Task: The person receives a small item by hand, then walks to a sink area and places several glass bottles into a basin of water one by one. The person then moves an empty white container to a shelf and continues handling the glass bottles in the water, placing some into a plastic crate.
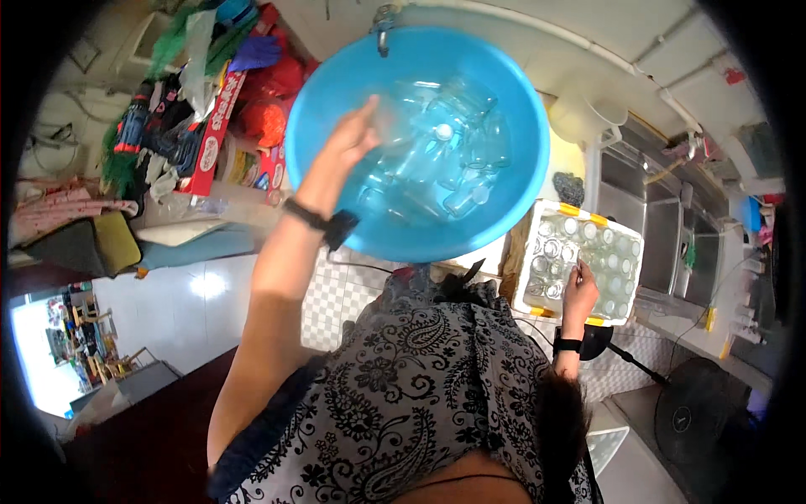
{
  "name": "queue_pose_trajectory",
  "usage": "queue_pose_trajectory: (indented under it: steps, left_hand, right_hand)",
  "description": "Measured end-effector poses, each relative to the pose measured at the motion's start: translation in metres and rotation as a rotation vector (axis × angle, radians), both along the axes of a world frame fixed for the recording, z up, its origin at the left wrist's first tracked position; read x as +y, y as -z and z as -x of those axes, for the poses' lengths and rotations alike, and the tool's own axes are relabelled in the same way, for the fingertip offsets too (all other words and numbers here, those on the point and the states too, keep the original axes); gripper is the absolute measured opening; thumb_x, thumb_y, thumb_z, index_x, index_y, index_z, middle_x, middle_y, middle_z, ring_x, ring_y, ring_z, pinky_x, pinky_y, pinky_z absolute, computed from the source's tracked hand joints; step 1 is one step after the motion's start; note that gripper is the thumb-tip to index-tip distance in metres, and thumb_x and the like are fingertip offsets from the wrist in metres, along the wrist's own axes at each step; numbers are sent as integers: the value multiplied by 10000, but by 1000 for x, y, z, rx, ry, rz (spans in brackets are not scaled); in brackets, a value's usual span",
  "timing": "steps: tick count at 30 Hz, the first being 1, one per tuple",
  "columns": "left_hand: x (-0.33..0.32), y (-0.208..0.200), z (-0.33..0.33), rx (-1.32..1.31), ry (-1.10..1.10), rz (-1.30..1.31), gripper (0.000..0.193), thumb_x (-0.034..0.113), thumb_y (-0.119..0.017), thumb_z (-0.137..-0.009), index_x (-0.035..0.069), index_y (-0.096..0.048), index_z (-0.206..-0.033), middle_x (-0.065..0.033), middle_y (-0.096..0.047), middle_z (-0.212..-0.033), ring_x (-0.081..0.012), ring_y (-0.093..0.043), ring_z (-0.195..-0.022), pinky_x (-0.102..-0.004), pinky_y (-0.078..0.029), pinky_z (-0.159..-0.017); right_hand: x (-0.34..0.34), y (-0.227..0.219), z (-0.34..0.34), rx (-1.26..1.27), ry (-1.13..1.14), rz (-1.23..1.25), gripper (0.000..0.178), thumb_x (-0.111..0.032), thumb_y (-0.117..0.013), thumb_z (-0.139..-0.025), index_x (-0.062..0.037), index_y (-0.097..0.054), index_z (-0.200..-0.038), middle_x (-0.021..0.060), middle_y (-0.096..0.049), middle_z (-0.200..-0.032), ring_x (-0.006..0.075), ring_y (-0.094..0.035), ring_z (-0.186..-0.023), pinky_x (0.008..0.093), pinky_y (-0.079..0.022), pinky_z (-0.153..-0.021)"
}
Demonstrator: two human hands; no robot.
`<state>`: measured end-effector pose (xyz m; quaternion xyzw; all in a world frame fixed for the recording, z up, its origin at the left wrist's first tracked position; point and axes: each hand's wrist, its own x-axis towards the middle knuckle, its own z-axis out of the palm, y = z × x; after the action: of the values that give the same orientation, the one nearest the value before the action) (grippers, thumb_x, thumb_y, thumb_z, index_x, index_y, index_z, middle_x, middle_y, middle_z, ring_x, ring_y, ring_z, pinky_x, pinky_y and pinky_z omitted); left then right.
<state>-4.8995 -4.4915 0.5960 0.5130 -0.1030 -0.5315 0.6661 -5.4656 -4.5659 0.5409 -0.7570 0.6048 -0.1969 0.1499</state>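
Note:
A big round blue basin (525,181) holds several clear glass bottles (474,151), lying jumbled together. Over its left side is my left hand (353,137), smeared by motion; a faint see-through shape shows beside its fingers, and whether they grip it is unclear. To the right stands a white crate (537,220) with yellow patches on its rim, packed with upright glass jars (552,249), some of them with pale tops. My right hand (579,294) reaches over the crate's near side. Its fingers are pinched together at the jars, and what is between them is too small to make out.
A metal tap (384,34) juts over the basin's far rim. Beyond the crate are a steel sink (621,181) and a dark scouring pad (568,188). A black fan (693,412) stands at lower right. Bags, a red box (220,118) and cloths crowd the left.

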Motion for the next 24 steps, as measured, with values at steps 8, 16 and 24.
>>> queue_pose_trajectory:
  steps: [8, 16, 24]
  left_hand:
    - [-199, 91, 43, 147, -537, -223, 474, 241, -709, -944, 6, -514, -1308, -223, -583, -1288, -408, -655, -1059, -596, -577, -858]
    - [-242, 158, 34, -56, -495, -453, 568, 434, -759, -882, -56, -617, -1132, -163, -686, -1027, -284, -664, -807, -408, -547, -648]
    - [-243, 183, -1, -376, 33, -523, 452, 253, -655, -970, 3, -542, -1329, -171, -648, -1235, -308, -677, -1021, -515, -556, -750]
  right_hand:
    - [4, -14, 10, 145, 144, 7, 449, -162, -733, -860, -98, -617, -1289, 185, -574, -1180, 403, -626, -1013, 475, -519, -832]
    - [1, -2, 27, 174, 210, -92, 544, -255, -770, -833, -113, -593, -1328, 194, -576, -1227, 413, -633, -1028, 487, -529, -829]
    - [-7, -8, 19, 72, 141, -54, 525, -243, -814, -780, -69, -643, -1244, 205, -647, -1130, 412, -643, -1003, 476, -528, -833]
